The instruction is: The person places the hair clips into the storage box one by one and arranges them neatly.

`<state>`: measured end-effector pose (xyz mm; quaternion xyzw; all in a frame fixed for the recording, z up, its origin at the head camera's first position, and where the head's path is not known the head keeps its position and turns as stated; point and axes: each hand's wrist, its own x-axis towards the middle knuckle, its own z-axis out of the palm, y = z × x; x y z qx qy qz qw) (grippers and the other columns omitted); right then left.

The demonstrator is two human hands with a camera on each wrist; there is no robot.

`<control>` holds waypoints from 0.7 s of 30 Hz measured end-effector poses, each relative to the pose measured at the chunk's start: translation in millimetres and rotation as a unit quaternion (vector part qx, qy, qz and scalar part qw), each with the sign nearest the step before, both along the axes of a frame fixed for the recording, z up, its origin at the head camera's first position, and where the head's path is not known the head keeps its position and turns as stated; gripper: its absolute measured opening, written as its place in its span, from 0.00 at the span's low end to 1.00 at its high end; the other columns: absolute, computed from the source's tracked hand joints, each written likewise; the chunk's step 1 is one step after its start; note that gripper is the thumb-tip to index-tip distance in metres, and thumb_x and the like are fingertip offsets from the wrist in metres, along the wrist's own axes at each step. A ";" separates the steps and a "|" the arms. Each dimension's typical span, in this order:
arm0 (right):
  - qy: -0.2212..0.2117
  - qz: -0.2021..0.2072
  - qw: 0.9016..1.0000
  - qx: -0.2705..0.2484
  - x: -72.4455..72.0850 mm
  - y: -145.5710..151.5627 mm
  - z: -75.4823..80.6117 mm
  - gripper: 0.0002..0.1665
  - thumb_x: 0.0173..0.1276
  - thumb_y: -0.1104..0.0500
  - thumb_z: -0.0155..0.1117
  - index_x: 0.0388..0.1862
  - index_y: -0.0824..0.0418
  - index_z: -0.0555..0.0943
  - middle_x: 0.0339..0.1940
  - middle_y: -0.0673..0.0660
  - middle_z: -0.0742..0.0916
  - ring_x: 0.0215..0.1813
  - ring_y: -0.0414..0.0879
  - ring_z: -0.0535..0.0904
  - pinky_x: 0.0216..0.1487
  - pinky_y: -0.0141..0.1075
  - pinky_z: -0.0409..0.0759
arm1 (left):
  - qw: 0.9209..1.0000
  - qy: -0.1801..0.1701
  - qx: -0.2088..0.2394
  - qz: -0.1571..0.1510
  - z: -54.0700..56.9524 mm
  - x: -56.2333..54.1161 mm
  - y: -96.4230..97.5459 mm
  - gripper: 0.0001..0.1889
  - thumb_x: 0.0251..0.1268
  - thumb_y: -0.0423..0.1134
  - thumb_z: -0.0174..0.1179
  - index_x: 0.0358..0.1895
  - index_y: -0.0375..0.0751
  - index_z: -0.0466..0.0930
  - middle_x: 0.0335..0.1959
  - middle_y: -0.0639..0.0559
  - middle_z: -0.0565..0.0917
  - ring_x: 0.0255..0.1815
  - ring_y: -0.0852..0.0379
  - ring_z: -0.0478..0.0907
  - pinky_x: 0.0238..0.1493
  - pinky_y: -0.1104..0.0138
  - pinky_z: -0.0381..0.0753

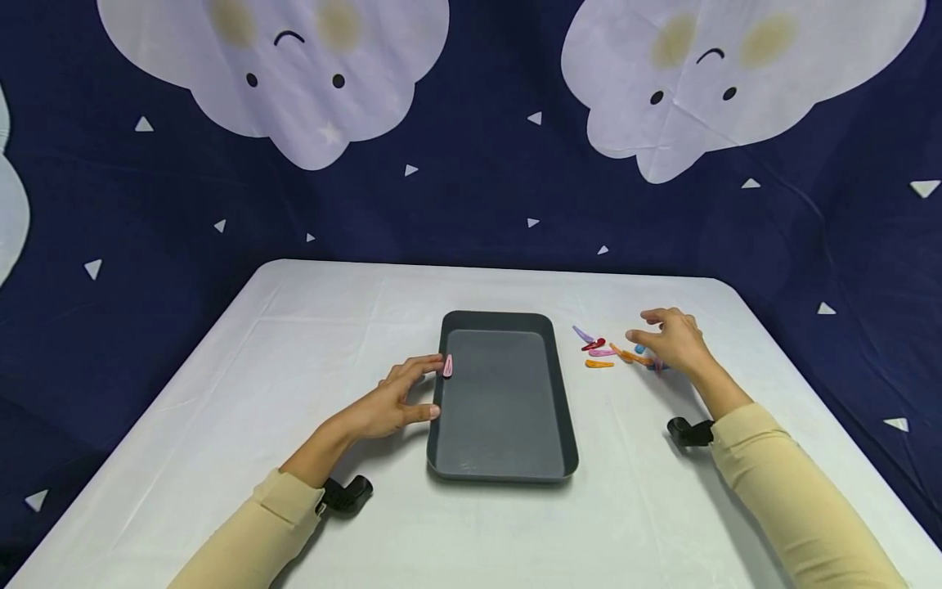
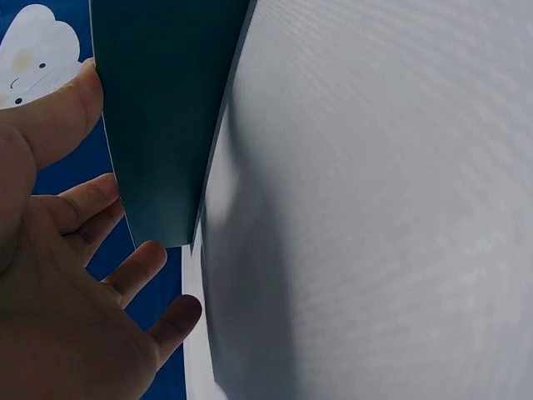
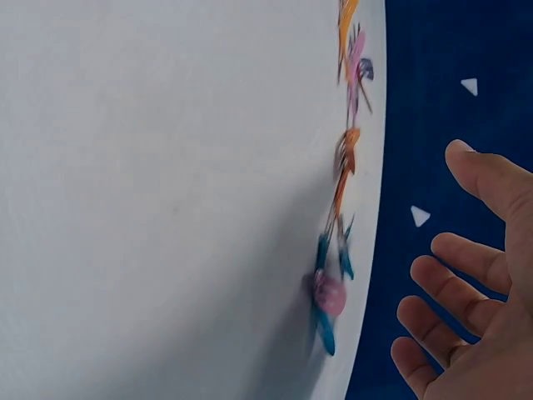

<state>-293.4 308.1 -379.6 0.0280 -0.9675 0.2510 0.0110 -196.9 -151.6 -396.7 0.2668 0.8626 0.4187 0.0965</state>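
Note:
A dark grey baking tray (image 1: 508,409) lies on the white table, and a pink snap hair clip (image 1: 447,366) sits on its left rim. My left hand (image 1: 390,401) rests along the tray's left side, thumb and fingertips at the edge; the left wrist view shows them by the tray's wall (image 2: 158,125). To the right of the tray lies a loose pile of hair clips: purple (image 1: 582,334), red (image 1: 594,344), orange (image 1: 599,364), pink and blue among them. Above the right end of this pile hovers my right hand (image 1: 675,339), fingers loosely bent, nothing visibly held.
The white cloth-covered table (image 1: 353,319) extends around the tray. Behind it hangs a dark blue curtain (image 1: 471,204) with clouds and small white shapes. A black wrist camera (image 1: 348,496) sits by the left sleeve, another wrist camera (image 1: 690,432) by the right.

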 end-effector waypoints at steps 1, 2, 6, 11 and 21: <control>-0.003 -0.002 1.000 0.001 -0.3 1.7 -0.8 0.40 0.64 0.40 0.60 0.64 0.68 0.69 0.60 0.73 0.73 0.62 0.69 0.61 0.58 0.62 0.59 | 1.000 0.001 0.000 -0.001 0.1 0.1 -0.2 0.34 0.62 0.43 0.61 0.70 0.42 0.59 0.75 0.49 0.55 0.72 0.41 0.49 0.64 0.31 0.42; -0.006 -0.004 1.000 0.002 -0.5 3.2 -1.6 0.41 0.64 0.40 0.60 0.64 0.68 0.69 0.60 0.73 0.73 0.62 0.69 0.60 0.58 0.62 0.59 | 1.000 0.001 0.000 -0.001 0.3 0.1 -0.2 0.34 0.62 0.43 0.61 0.70 0.42 0.59 0.75 0.49 0.55 0.72 0.41 0.49 0.64 0.32 0.43; -0.023 -0.010 1.000 0.007 -1.4 7.8 -3.8 0.42 0.63 0.39 0.60 0.65 0.68 0.68 0.61 0.74 0.72 0.62 0.70 0.60 0.56 0.62 0.61 | 1.000 0.002 0.000 -0.004 0.6 0.1 -0.2 0.34 0.62 0.43 0.61 0.71 0.43 0.59 0.75 0.49 0.55 0.73 0.41 0.49 0.64 0.32 0.43; -0.040 -0.012 0.999 0.018 -3.3 10.8 -6.8 0.42 0.63 0.39 0.61 0.65 0.68 0.68 0.62 0.73 0.73 0.63 0.70 0.59 0.57 0.62 0.62 | 1.000 0.004 -0.003 -0.001 -0.7 -0.2 -0.2 0.35 0.62 0.43 0.61 0.71 0.43 0.59 0.75 0.50 0.55 0.73 0.41 0.50 0.65 0.33 0.44; -0.047 -0.011 0.998 0.031 -6.6 16.7 -16.2 0.43 0.62 0.39 0.61 0.64 0.69 0.69 0.61 0.71 0.75 0.62 0.71 0.60 0.57 0.63 0.60 | 1.000 -0.003 -0.005 0.004 -0.3 -0.1 0.6 0.34 0.62 0.41 0.62 0.71 0.44 0.59 0.75 0.51 0.55 0.72 0.42 0.50 0.66 0.33 0.44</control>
